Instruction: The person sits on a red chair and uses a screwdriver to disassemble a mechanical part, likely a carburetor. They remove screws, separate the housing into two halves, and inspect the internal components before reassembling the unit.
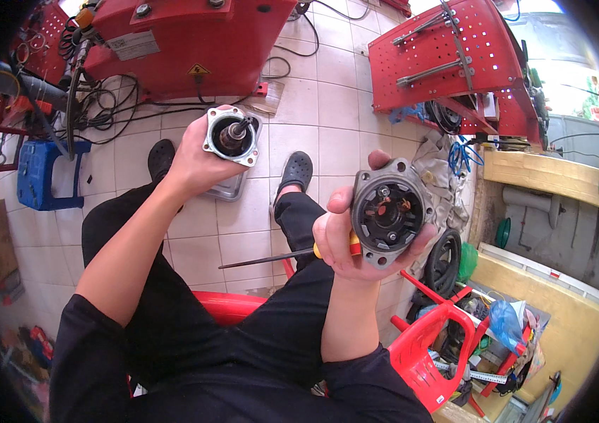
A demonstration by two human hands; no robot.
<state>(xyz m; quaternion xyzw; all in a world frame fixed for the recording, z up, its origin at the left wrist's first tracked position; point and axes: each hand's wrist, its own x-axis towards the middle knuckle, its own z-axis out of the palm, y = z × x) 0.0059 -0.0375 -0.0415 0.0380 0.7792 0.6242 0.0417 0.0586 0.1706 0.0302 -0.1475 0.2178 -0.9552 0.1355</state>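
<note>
My left hand (190, 156) is wrapped round a motor housing (249, 155), a pale metal body with a squarish flange and bolt holes. Its open end faces up, and a dark shaft (236, 132) stands in the middle. To the right, my right hand (338, 243) grips a round motor end cover (423, 190) from below and the side. Copper-coloured parts and screws show inside its dark hollow. That same hand also keeps a screwdriver (271, 259) against the palm; its thin blade points left, and its yellow and red handle is partly hidden. The two motor parts are apart.
Below the housing, a grey metal tray (231, 190) lies on the tiled floor. A red machine (172, 56) with black cables stands ahead, a blue stool (49, 173) at left. Right are a red perforated rack (433, 63), a red plastic chair (423, 359) and cluttered parts.
</note>
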